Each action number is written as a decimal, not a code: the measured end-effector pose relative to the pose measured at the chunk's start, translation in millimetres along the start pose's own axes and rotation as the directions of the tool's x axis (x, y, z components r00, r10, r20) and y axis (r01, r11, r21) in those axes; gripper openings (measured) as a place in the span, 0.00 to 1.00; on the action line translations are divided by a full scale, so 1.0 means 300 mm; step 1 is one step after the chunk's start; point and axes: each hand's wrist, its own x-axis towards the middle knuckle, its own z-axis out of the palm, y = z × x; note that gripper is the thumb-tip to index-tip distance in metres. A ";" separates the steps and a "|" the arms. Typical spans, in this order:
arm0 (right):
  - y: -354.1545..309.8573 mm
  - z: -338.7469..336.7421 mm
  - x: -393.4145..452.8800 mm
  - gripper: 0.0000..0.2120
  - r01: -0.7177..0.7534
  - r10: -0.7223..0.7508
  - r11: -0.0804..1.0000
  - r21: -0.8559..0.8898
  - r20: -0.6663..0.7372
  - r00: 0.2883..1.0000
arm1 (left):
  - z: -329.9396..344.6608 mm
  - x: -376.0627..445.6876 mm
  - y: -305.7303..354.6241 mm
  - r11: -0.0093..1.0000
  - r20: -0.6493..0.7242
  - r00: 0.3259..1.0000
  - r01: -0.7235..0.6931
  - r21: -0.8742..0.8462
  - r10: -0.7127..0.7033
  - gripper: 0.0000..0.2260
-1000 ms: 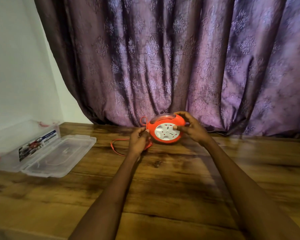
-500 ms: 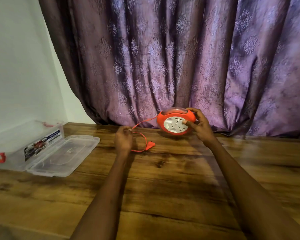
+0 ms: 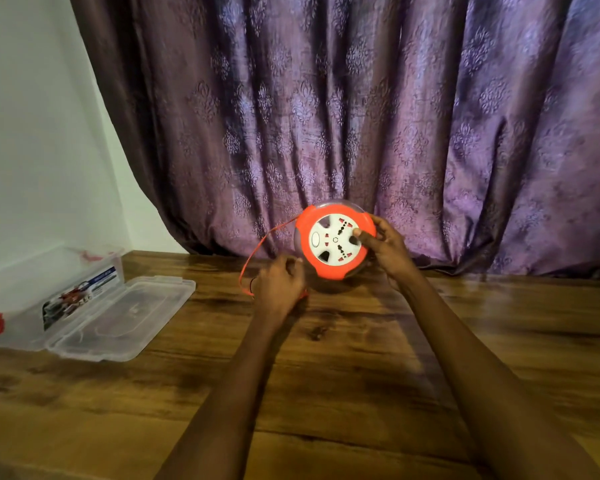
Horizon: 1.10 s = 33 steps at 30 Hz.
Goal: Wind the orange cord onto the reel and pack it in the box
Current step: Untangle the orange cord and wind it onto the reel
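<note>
I am gripping the glossy orange-and-white plastic reel [image 3: 336, 242] above the varnished, wood-grained brown table [image 3: 326, 393]; left of the reel, the clear plastic box [image 3: 84, 306] is shining.

A wooden table [image 3: 326, 393] carries a clear plastic box [image 3: 84, 306], lid open, at its left.

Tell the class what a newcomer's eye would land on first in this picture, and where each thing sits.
The bright orange reel with its white socket face draws the eye first, held up in front of the purple curtain by the right hand. A thin orange cord loops from it down to the left hand. At the far left, a clear plastic box lies open on the wooden table.
</note>
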 end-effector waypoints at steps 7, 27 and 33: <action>0.005 0.038 -0.014 0.20 -0.056 0.058 0.996 0.063 -0.027 0.998 | 0.019 0.004 0.026 0.406 0.361 0.905 0.424 -0.809 -0.226 0.14; -0.014 0.096 -0.030 0.21 0.752 -0.054 -0.415 -0.512 0.839 0.542 | 0.046 0.042 -0.063 0.572 0.282 0.923 0.384 -0.725 -0.262 0.11; -0.021 0.117 -0.022 0.24 0.588 -0.120 -0.517 -0.622 0.733 0.670 | 0.084 0.039 -0.046 0.579 0.223 0.936 0.345 -0.739 -0.272 0.14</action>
